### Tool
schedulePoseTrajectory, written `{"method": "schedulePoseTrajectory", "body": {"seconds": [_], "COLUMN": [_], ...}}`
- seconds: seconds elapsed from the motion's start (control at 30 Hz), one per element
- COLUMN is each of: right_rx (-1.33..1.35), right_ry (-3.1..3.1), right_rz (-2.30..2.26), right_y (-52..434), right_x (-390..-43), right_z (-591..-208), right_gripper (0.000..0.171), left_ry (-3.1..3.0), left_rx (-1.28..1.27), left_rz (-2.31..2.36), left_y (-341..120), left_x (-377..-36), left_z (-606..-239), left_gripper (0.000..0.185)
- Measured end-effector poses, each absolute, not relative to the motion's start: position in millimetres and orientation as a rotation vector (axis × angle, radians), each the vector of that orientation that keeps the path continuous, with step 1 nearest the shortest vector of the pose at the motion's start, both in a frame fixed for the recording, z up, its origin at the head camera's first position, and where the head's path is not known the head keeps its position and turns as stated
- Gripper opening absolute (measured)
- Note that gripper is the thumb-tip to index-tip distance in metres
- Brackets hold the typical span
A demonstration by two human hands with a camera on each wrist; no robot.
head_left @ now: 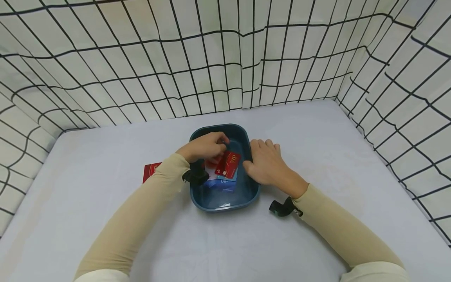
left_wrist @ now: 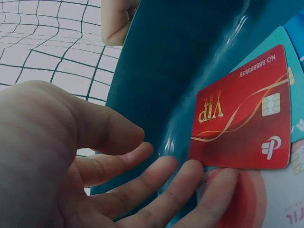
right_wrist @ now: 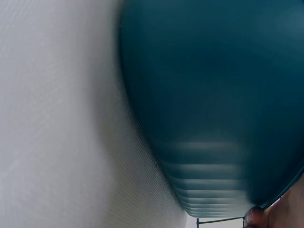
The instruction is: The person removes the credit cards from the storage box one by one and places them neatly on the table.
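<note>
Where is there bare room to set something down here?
White tabletop lies bare between the right hand and the right wall, and left of the lone red card. The blue bin is crowded by cards and the left hand.

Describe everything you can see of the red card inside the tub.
The red card is a glossy, plastic-looking rectangle with rounded corners, gold VIP lettering, wavy gold lines, a chip, a white logo and a printed number. It lies face up in the blue tub, overlapping a teal card and a whitish card. The left hand is close beside one edge; whether it touches is unclear.
</note>
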State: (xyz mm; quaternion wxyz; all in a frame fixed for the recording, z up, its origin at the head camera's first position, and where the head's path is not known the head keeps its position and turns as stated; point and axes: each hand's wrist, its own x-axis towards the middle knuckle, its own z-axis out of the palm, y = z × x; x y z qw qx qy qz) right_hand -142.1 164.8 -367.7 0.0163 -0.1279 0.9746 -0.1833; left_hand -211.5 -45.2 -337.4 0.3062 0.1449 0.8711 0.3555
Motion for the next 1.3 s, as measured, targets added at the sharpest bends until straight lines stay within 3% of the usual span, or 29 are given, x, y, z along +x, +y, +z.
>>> {"method": "schedulePoseTrajectory", "body": {"seconds": [1.0, 1.3], "right_rx": [-0.393, -0.391], "right_ry": [3.028, 3.028], "right_rz": [-0.579, -0.569], "right_y": [164, 163], "right_x": [-142, -143], "right_z": [-369, -369], "right_gripper": [0.024, 0.024], "left_ry": [2.312, 2.314], "left_rx": [0.344, 0.477], "left_rz": [1.111, 1.002], "left_y": [-40, -42], "left_x": [-208, -210], "left_z": [-356, -357], "left_gripper": [0.036, 0.051]}}
